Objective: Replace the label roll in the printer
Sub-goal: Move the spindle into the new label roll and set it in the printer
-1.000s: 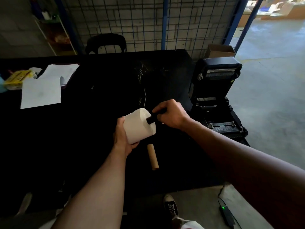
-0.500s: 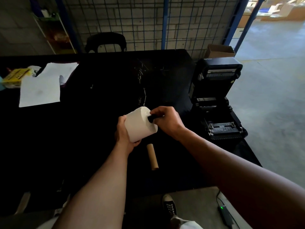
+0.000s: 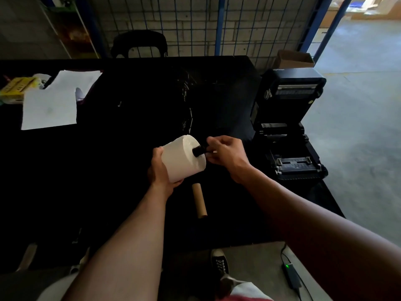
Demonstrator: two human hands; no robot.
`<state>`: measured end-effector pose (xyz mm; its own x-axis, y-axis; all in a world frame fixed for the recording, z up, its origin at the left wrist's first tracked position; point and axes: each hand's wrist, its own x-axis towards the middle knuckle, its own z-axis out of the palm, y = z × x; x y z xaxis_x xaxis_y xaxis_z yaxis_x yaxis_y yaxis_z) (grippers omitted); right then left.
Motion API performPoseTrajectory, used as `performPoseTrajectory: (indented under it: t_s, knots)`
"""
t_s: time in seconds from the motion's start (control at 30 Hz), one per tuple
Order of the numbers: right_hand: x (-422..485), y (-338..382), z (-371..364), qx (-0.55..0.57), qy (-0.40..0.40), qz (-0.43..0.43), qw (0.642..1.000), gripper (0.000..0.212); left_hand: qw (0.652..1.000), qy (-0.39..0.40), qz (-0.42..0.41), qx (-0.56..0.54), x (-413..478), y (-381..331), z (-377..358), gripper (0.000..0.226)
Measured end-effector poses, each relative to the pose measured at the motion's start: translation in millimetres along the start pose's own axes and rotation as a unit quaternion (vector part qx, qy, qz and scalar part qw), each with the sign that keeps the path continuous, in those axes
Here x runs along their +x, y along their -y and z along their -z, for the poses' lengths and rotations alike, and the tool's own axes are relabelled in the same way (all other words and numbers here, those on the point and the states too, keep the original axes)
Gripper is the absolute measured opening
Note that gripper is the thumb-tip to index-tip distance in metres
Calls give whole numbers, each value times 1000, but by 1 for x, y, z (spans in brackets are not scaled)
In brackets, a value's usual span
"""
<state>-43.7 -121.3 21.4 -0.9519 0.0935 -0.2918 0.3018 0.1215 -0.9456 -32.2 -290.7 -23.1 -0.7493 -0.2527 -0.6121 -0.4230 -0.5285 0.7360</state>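
My left hand grips a full white label roll from below and behind, holding it above the black table. A black spindle sticks out of the roll's core on the right side, and my right hand pinches its outer end. An empty brown cardboard core lies on the table just below the roll. The black label printer stands at the table's right edge with its lid up and its roll bay bare.
White paper sheets and a yellow box lie at the table's left. A black chair and wire fence stand behind. A cardboard box sits behind the printer. A power adapter with a green light lies on the floor.
The spindle has gone further into the roll's core, with less of it showing. My right hand has shifted slightly along its end. The roll stays in my left hand.
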Motion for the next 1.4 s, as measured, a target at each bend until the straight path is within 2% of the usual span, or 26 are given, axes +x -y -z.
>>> performPoseTrajectory:
  t_s: [0.03,0.07,0.13,0.17,0.23,0.27,0.3,0.33,0.4,0.47,0.57,0.63,0.7,0.77,0.83,0.93,1.1,1.23,1.4]
  knots:
    - [2,-5,6,-55,-31,-11,998,12,1000,9,3,0,1,-1,0,66]
    - [4,-12,15,-163,-39,-16,986,12,1000,15,3,1,2,-1,0,65]
    - [-2,-28,30,-385,5,-45,922,18,1000,13,-1,1,5,-1,-1,61]
    - [-6,-39,35,-451,40,-73,889,29,1000,12,0,0,7,0,-1,60]
    - [-12,-62,45,-507,94,-132,846,58,1000,13,4,0,11,1,-4,59]
    - [-13,-72,47,-517,105,-145,837,69,1000,12,6,1,13,2,-5,59]
    - [-13,-80,49,-519,108,-151,834,71,1000,8,7,3,15,3,-6,59]
    - [-11,-85,51,-506,101,-154,843,61,1000,4,10,4,17,5,-8,59]
    - [-6,-91,54,-455,104,-143,873,27,1000,0,18,2,22,7,-10,59]
    - [-3,-91,56,-454,122,-113,875,30,1000,-1,22,3,27,10,-13,59]
    - [4,-87,58,-394,104,-120,905,33,1000,3,23,12,28,10,-18,58]
    - [9,-73,57,-301,50,-125,944,31,1000,0,17,21,26,7,-22,54]
    - [17,-53,54,-169,-2,-85,982,31,1000,1,14,26,25,5,-25,53]
    - [18,-24,51,-77,-9,-30,997,32,999,5,13,30,21,3,-28,55]
    - [16,-2,46,-77,16,32,996,37,999,13,17,34,17,0,-31,55]
    - [9,13,38,-135,50,80,986,44,998,30,19,45,12,-3,-33,54]
    - [7,10,29,-188,27,121,974,50,997,43,9,56,5,-4,-31,50]
    - [6,14,28,-216,38,136,966,47,998,26,0,63,-2,-4,-28,52]
    - [12,13,29,-224,74,114,965,44,998,20,-3,62,-9,-7,-21,52]
